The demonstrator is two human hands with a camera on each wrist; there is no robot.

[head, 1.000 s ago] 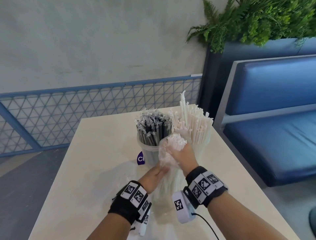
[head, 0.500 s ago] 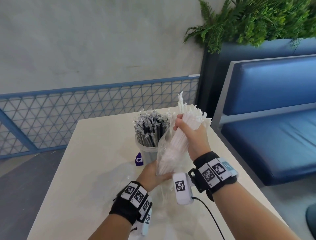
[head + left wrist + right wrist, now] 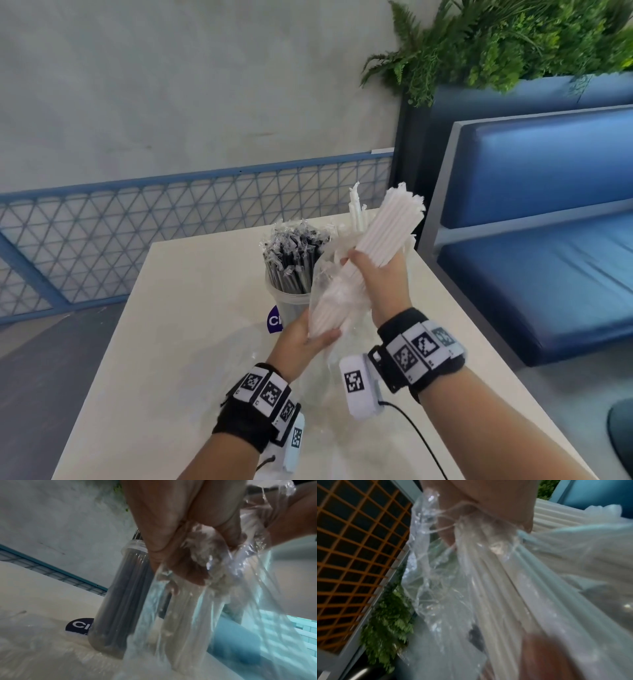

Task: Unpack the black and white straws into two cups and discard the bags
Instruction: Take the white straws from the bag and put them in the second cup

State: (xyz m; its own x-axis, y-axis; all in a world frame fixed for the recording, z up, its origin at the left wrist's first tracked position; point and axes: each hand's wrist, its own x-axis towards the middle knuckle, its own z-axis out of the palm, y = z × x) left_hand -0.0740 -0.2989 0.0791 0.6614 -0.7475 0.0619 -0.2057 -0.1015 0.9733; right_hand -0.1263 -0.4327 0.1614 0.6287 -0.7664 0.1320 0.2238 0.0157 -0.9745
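Note:
My right hand grips a bundle of white straws, tilted up to the right, half out of a clear bag. My left hand grips the bag's lower end together with the straw ends inside it; the left wrist view shows its fingers bunched on the film. Black straws stand in a clear cup just left of the bag. More white straws rise behind the bundle; their cup is hidden. In the right wrist view the straws run under crumpled film.
The cream table carries a purple round sticker beside the cup and flat clear plastic near my wrists. A blue bench stands on the right, a blue mesh fence behind, and a planter with ferns above.
My right hand has moved from the bag's mouth to the white straws and drawn the bundle up and right, partly out of the bag. My left hand has kept hold of the bag's lower end.

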